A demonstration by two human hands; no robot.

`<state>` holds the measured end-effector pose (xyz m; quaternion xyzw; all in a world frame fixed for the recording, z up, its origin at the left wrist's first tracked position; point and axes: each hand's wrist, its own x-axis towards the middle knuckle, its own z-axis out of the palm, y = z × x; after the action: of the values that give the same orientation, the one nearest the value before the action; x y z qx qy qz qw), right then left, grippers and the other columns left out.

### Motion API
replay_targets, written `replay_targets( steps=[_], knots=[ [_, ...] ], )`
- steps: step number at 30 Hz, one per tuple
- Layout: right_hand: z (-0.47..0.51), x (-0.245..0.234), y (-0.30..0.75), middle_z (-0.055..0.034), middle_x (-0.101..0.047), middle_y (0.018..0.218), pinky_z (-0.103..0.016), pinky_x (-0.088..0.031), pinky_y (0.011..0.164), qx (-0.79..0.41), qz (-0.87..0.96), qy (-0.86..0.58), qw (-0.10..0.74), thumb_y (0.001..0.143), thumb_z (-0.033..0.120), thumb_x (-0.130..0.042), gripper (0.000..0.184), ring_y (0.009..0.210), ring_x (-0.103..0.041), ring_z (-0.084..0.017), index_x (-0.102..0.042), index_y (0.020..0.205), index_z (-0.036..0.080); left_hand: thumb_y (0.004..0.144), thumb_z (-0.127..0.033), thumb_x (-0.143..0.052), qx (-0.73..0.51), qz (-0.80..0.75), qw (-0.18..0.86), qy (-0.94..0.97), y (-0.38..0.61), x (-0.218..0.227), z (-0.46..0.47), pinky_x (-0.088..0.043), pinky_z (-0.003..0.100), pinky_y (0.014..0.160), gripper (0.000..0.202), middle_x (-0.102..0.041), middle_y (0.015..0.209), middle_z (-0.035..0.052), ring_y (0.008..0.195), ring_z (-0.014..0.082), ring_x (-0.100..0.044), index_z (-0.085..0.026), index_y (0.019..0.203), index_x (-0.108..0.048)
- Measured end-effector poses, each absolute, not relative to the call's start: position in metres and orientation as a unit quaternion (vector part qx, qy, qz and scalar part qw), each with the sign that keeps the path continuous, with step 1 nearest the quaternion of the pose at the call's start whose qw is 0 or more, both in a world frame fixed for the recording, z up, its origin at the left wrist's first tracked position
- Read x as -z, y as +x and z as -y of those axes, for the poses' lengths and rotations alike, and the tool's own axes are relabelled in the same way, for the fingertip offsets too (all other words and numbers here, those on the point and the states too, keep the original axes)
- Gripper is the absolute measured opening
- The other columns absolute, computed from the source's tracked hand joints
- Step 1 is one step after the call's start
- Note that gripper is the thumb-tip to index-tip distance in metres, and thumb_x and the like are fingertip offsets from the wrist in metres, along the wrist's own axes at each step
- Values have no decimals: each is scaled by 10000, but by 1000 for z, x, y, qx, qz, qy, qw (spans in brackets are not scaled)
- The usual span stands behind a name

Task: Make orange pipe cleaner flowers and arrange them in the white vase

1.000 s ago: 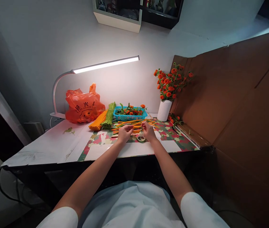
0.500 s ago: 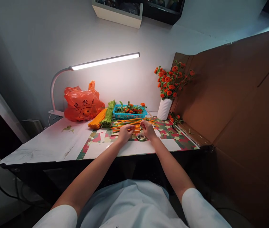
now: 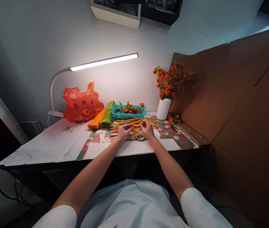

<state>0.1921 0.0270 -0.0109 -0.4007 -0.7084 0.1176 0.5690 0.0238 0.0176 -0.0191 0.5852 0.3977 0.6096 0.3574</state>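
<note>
Both hands are close together over the front middle of the table. My left hand (image 3: 124, 131) has its fingers pinched at one end of a short, fuzzy orange pipe cleaner (image 3: 136, 125), which looks coiled. At its other end, the fingertips of my right hand (image 3: 147, 129) are pinched together. Just below and between the hands is a small roll of tape (image 3: 140, 136). Behind them, loose orange and green pipe cleaners (image 3: 127, 121) lie across the camouflage-patterned mat (image 3: 169, 129).
A blue basket (image 3: 129, 116) of orange flowers stands behind, beside green (image 3: 107, 115) and orange (image 3: 97, 119) pipe cleaner bundles. An orange plastic bag (image 3: 82, 106) and a lit lamp (image 3: 104, 61) are left. A white vase (image 3: 164, 109) of flowers and tall cardboard (image 3: 238, 88) stand right.
The hands stay in nearly the same place, with slight finger movement. More of the orange piece shows between them. The whole view has shifted slightly.
</note>
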Motion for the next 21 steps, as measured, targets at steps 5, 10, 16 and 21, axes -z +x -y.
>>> replay_targets(
  steps=[5, 10, 16, 21],
  knots=[
    [-27, 12, 193, 3, -574, 734, -283, -442, 684, -100, 729, -399, 547, 761, 181, -476, 41, 701, -557, -160, -469, 772, 220, 609, -362, -787, -598, -399, 348, 602, 23, 19, -16, -576, 354, 718, 328, -756, 870, 99, 758, 228, -707, -150, 857, -761],
    [-26, 12, 194, -6, -573, 732, -294, -440, 691, -71, 738, -400, 539, 755, 166, -466, 55, 705, -554, -168, -469, 759, 221, 618, -345, -776, -593, -406, 333, 610, 23, 20, -16, -573, 336, 686, 286, -757, 847, 93, 739, 221, -703, -158, 834, -765],
    [-26, 12, 191, 7, -588, 721, -296, -475, 674, -150, 683, -412, 584, 739, 227, -509, 78, 667, -584, -158, -434, 760, 228, 595, -359, -798, -610, -402, 368, 575, 24, 19, -18, -569, 329, 693, 344, -756, 826, 98, 751, 227, -709, -150, 865, -760],
    [-27, 14, 191, 9, -587, 707, -297, -487, 664, -168, 675, -412, 588, 722, 242, -520, 103, 656, -587, -156, -423, 755, 230, 598, -368, -795, -614, -405, 364, 572, 25, 17, -16, -571, 344, 717, 340, -756, 838, 97, 773, 236, -710, -153, 860, -760]
  ],
)
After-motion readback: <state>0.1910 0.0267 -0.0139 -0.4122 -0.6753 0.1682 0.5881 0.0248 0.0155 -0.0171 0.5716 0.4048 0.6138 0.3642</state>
